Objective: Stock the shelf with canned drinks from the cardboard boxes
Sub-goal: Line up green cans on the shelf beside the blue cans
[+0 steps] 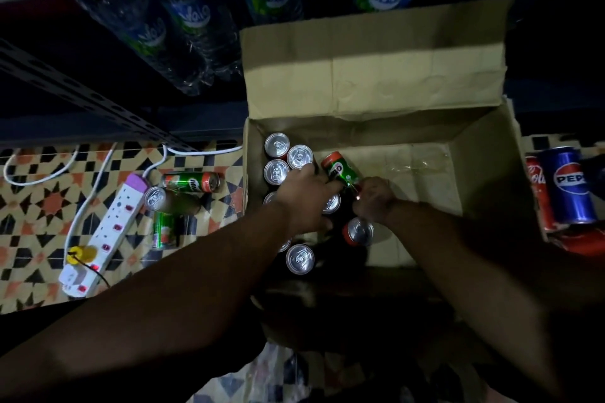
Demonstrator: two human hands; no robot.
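Note:
An open cardboard box [458, 180] sits on the floor below the shelf. Several upright green cans with silver tops [276, 144] stand in its left part. My left hand [304, 196] reaches down among them, fingers curled round a can that it hides. My right hand [373, 198] grips the lower end of a tilted green and red Milo can [339, 168], lifted above the others. More cans [299, 259] stand close to the near wall of the box.
Three Milo cans [191, 181] lie on the patterned floor left of the box, beside a white power strip [104, 232] with cables. Wrapped water bottles [196, 20] fill the dark shelf above. A Pepsi can [569, 185] and a red cola can [537, 193] stand right of the box.

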